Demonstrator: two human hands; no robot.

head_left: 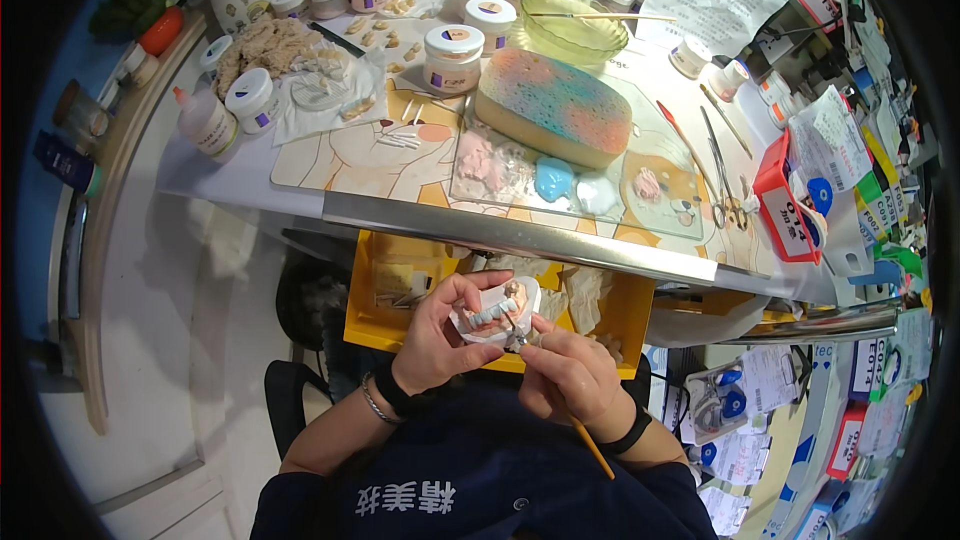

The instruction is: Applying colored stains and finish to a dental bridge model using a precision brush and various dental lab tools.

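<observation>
We get bright, even light from overhead, so the desk (300, 175) looks washed out with soft shadows under its metal edge (520, 235). Heavy fisheye bending, black vignette in the corners, and the rim clutter is probably slightly blurred.

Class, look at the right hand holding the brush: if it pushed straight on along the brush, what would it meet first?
Probably the white dental model in the left hand; the right hand aims the brush at its teeth, apparently almost touching.
</observation>
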